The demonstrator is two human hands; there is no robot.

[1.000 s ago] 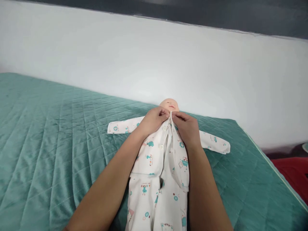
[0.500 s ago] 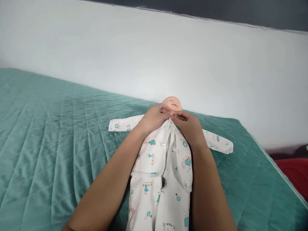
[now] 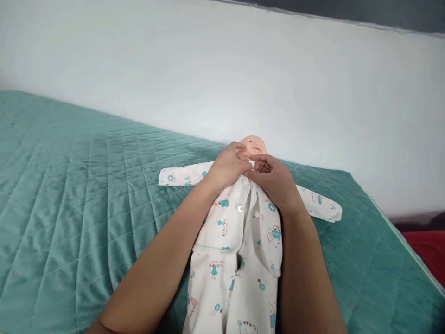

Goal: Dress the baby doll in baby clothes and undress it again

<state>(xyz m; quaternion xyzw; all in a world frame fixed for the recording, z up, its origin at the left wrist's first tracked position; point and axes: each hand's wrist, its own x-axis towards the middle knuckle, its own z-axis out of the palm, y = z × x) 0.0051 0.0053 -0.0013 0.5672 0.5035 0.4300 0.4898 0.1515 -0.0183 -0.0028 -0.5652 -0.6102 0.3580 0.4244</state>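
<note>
A baby doll lies on its back, its head away from me. It wears a white baby jacket with teal animal prints, its sleeves spread to both sides, and matching trousers. The jacket front hangs partly apart below the collar, and a snap fastener shows on the left flap. At the neck my left hand pinches the collar edge between thumb and fingers. My right hand grips the collar's other side, fingers curled. A bit of white collar shows between the hands; the fingertips partly hide it.
A quilted green cover spreads under the doll. Behind the head rises a white wall with a dark band at the top right. Something red stands beyond the right edge of the cover.
My fingertips have parted slightly at the collar, and more white cloth shows between them. My left forefinger has lifted towards the doll's chin. The whole view has shifted a little.
</note>
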